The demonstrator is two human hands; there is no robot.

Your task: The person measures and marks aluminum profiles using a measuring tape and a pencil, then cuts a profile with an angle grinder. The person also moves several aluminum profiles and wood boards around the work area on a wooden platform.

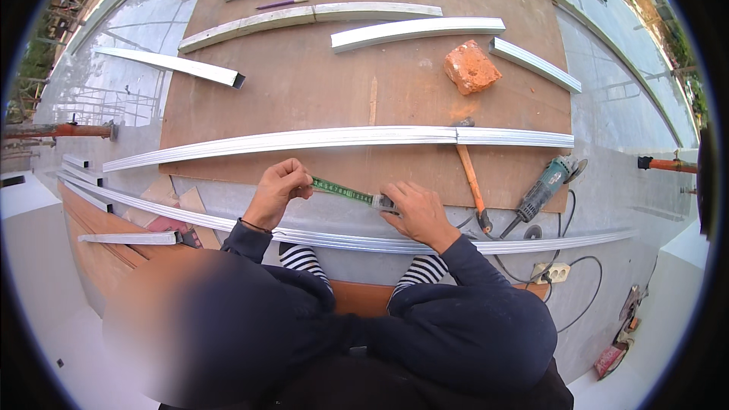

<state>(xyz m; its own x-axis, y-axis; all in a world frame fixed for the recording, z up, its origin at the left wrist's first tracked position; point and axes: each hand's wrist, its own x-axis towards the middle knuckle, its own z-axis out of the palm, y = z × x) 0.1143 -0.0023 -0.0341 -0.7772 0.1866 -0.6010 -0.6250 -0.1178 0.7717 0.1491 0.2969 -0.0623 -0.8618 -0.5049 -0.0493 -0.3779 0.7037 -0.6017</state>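
Observation:
A green tape measure [342, 190] is pulled out a short way between my two hands, above the near edge of the brown board. My left hand [281, 186] pinches the free end of its blade. The case is wrapped in my right hand [418, 211], so most of it is hidden. Just beyond my hands, a long silvery metal profile [319, 139] lies across the board, with a seam or joint toward its right end. Nearer to me, another long metal profile [342, 241] runs sideways by my feet.
Right of my hands lie a hammer [471, 175] with an orange handle and a teal angle grinder [545, 188]. Its cord runs toward a power strip [552, 272]. A broken brick [471, 67] and several metal pieces rest on the board [304, 99]. Short offcuts [129, 238] lie at left.

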